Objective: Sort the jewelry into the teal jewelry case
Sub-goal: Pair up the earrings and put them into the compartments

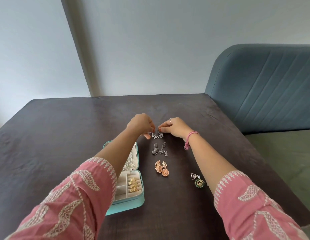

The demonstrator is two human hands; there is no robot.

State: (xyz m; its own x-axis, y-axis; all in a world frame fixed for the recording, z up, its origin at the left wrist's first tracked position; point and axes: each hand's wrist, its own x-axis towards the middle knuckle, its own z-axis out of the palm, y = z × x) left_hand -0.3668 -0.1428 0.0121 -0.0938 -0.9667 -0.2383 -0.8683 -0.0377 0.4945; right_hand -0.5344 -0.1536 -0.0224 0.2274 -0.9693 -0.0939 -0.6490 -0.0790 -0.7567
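Between the two hands, at the far end of a row of jewelry, two dark earrings with white beads (157, 134) are lying side by side on the dark tabletop (64, 129). The left hand (140, 125) is curling its fingers down and pinching the left one of the pair, and the right hand (173, 127) is pinching the right one with thumb and fingertips; a ring is showing on one finger of each hand, and a pink thread band (189, 138) is sitting around the right wrist.

Just nearer than the hands, two dark silver dangling earrings (159, 149) are lying together, untouched. Nearer again, two rose-gold dome earrings (162, 168) are resting close to each other. Under the right forearm, one cluster of a triangle piece and a green round piece (198, 180) is lying partly hidden by the sleeve, so I cannot tell how many pieces it is holding.

Under the left forearm, one teal jewelry case (133, 201) is lying open, its lid half stretching toward the left hand with pale chains inside, its nearer half divided into cream compartments. Three gold leaf-shaped pieces (132, 185) are sitting in a row in one slot of that half.

Beyond the right hand, one blue-grey padded seat (265, 87) is standing against the tabletop's far right edge
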